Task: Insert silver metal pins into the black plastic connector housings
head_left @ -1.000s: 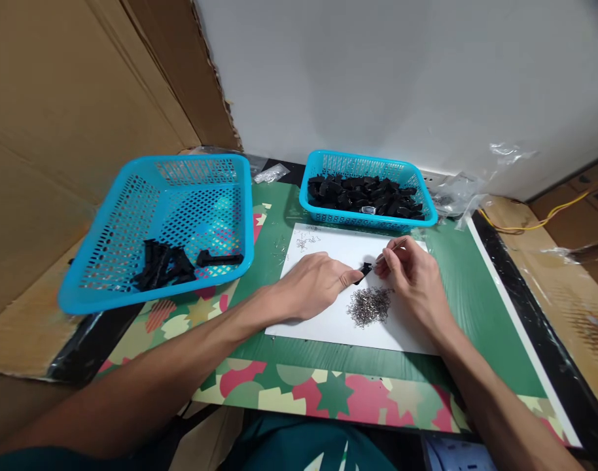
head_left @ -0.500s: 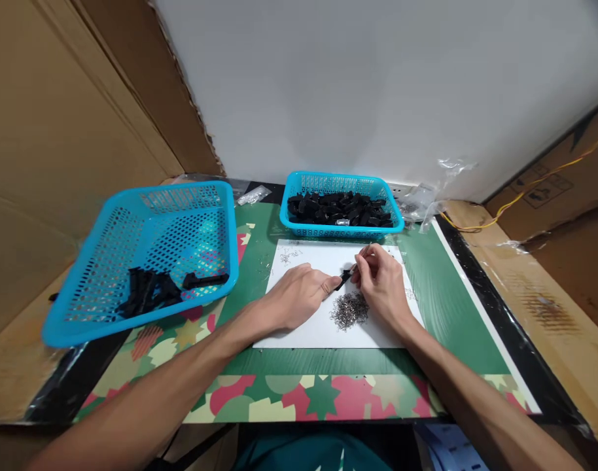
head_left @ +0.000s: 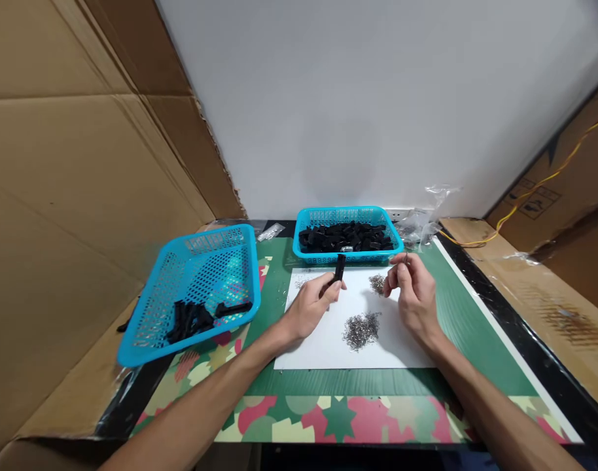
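My left hand (head_left: pixel 309 305) is closed around one end of a narrow black plastic piece (head_left: pixel 340 266), which points up from the fingers. Over the right part of the white sheet (head_left: pixel 309 353), my right hand (head_left: pixel 417 294) is raised with its fingers pinched on a thin metal tool (head_left: pixel 405 259); most of it is hidden by the fingers. A heap of tiny metal pieces (head_left: pixel 360 330) lies on the sheet between the hands. Beside the right fingertips is a smaller heap of tiny metal pieces (head_left: pixel 376 283).
A blue basket (head_left: pixel 254 275) at left contains several long black pieces (head_left: pixel 191 320). Behind the sheet, another blue basket (head_left: pixel 345 257) is filled with black pieces (head_left: pixel 351 235). Plastic bags (head_left: pixel 417 229) lie at back right. Cardboard (head_left: pixel 97 163) walls off the left side.
My hands have moved apart. The left has lifted and tipped the black piece upright, while the right has drawn away to the right with the thin tool. The camera view has shifted.
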A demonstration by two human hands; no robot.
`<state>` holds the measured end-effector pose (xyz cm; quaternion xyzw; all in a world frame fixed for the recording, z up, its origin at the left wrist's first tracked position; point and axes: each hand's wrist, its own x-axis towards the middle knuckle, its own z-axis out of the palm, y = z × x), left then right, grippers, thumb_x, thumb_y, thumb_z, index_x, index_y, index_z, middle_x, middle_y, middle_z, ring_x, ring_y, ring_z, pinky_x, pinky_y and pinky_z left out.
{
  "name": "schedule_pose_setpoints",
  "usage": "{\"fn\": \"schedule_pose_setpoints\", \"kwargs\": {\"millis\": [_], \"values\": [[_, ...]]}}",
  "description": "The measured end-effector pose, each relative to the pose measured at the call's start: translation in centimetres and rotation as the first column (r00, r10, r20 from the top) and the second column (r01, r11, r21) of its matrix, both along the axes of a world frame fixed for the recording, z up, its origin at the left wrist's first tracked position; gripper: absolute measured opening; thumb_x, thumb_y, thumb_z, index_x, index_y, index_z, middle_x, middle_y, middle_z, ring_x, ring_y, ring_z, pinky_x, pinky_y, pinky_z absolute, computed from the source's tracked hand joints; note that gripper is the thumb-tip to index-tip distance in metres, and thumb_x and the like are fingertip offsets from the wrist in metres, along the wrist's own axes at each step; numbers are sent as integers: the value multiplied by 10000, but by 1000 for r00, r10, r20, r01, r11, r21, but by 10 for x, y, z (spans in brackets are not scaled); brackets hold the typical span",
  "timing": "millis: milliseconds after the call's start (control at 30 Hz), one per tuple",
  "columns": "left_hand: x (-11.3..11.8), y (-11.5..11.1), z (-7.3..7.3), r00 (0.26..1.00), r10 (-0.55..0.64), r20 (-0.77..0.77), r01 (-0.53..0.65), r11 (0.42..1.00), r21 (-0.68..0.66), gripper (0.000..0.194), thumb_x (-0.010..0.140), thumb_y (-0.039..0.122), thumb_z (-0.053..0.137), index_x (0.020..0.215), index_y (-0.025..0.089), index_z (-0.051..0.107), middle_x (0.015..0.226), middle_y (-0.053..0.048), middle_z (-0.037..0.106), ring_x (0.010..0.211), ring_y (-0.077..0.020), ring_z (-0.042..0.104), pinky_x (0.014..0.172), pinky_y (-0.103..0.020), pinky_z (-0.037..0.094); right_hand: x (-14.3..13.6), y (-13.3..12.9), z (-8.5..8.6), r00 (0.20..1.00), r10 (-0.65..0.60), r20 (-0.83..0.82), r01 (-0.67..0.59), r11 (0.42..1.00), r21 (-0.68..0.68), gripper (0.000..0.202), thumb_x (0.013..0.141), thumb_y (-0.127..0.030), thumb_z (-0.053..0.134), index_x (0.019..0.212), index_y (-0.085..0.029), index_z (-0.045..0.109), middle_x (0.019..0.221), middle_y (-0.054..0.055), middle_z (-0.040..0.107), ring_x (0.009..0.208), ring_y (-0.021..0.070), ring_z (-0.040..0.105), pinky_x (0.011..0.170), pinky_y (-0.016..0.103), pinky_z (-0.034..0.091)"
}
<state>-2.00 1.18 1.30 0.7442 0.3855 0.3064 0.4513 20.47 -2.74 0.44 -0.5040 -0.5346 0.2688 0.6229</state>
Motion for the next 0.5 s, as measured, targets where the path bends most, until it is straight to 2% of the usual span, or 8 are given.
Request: {"fn": "schedule_pose_setpoints", "kwargs": {"millis": [67, 133, 267, 367, 500], "values": [[1, 3, -3, 992, 62, 114, -59, 998, -30, 362, 1045, 497, 502, 1071, 163, 641, 794, 17, 540, 695, -135, 493, 656, -265, 394, 1, 1, -2, 996, 40, 75, -38, 999, -29, 193, 1094, -364, 408, 1060, -233, 545, 683, -59, 500, 603, 152, 516, 627, 294, 422], [2, 6, -3, 967, 121, 224, -112, 992, -54, 318, 1022, 465, 539, 1084, 163, 616, 755, 31, 512, 674, -126, 473, 629, -251, 383, 0, 2, -4, 970, 93, 226, -78, 994, -76, 192, 1082, -323, 407, 1074, -231, 576, 732, -39, 515, 652, 161, 504, 653, 299, 400], [0, 13, 5, 867, 265, 421, -228, 964, -137, 293, 960, 433, 632, 1084, 212, 485, 651, 85, 475, 576, -104, 436, 550, -220, 342, -3, 1, -4, 876, 225, 427, -176, 973, -152, 191, 1025, -267, 472, 1046, -220, 656, 786, -1, 578, 693, 178, 513, 652, 301, 377], [-4, 17, 11, 813, 339, 473, -286, 941, -182, 312, 940, 444, 653, 1048, 227, 456, 633, 90, 488, 541, -94, 440, 509, -199, 320, -2, 0, -3, 833, 273, 482, -207, 960, -186, 173, 986, -253, 513, 999, -220, 682, 744, -2, 599, 649, 179, 508, 625, 297, 369], [-8, 19, 13, 771, 407, 490, -353, 913, -203, 335, 919, 462, 684, 1028, 230, 470, 667, 74, 540, 526, -82, 452, 471, -183, 311, 3, 0, -3, 821, 270, 503, -180, 959, -220, 182, 986, -273, 524, 1012, -228, 699, 664, -25, 575, 595, 171, 492, 603, 292, 358]]}}
